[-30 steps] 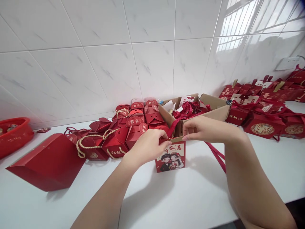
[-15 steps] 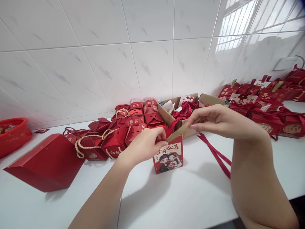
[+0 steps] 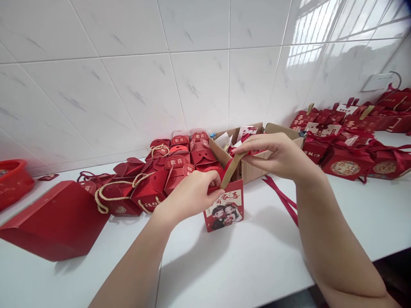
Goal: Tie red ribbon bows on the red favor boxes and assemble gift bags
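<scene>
A small red gift box (image 3: 224, 214) with a printed cartoon couple stands upright on the white table. A gold ribbon (image 3: 231, 171) rises from its top. My left hand (image 3: 201, 188) is closed at the box's upper left, thumb and fingers pinching the ribbon's lower end by the box's top edge. Above and to the right, my right hand (image 3: 269, 154) pinches the ribbon's upper end between thumb and fingers. The ribbon bends between the two hands. My left fingers partly cover the lettering and top of the box.
Red gift boxes (image 3: 180, 164) with rope handles crowd the left back, beside a large red box (image 3: 58, 220) and a red basin (image 3: 14, 182). Behind my hands lies a cardboard carton (image 3: 257, 169) of ribbons. A dark red ribbon (image 3: 282, 199) lies right; more boxes (image 3: 346, 160) stand beyond.
My right hand has moved left and slightly up with the ribbon's end, so the ribbon now stands steeper and curves over. My left hand stays at the box. The view has shifted slightly.
</scene>
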`<state>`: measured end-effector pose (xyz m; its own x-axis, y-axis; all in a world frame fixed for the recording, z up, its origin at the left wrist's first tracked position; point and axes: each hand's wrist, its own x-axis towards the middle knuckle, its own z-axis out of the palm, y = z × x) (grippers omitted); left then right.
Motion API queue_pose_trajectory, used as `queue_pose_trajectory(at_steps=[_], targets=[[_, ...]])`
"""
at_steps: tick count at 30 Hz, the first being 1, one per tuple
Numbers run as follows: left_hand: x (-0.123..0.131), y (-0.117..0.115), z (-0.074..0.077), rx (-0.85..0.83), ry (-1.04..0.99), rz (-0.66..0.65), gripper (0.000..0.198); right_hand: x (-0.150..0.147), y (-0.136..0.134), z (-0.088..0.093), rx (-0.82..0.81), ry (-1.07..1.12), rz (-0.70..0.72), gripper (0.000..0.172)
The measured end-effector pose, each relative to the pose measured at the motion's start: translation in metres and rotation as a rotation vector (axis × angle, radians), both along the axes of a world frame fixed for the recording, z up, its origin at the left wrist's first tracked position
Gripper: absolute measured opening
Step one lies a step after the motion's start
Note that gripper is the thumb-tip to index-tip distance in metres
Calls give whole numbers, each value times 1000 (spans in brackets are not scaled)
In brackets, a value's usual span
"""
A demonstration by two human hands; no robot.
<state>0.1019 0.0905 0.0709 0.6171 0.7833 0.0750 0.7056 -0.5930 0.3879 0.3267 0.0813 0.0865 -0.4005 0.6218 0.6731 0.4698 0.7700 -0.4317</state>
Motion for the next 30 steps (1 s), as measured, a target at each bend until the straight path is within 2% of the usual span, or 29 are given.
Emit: queue_pose_trajectory(at_steps=[5, 10, 13, 16, 21, 25, 30], targets=[[-1, 2, 0, 7, -2, -28, 14, -3, 11, -6, 159, -25, 5, 26], [0, 5, -2, 83, -1, -64, 13, -5, 24, -14, 334, -113, -238, 15], [-2, 7, -3, 273, -4, -134, 13, -10, 26, -17, 242, -161, -238, 19], [-6, 5, -1, 557, -98, -216, 10, -19, 20, -15, 130, -105, -191, 23], [-11, -10, 9, 948, -253, -387, 9, -31, -7, -2, -108, 92, 20, 15], [-12, -24, 17, 1092, -284, -426, 12, -31, -27, 7, -302, 96, 117, 10], [-15, -30, 19, 1109, -303, -420, 13, -30, -34, 11, -344, 125, 166, 10]])
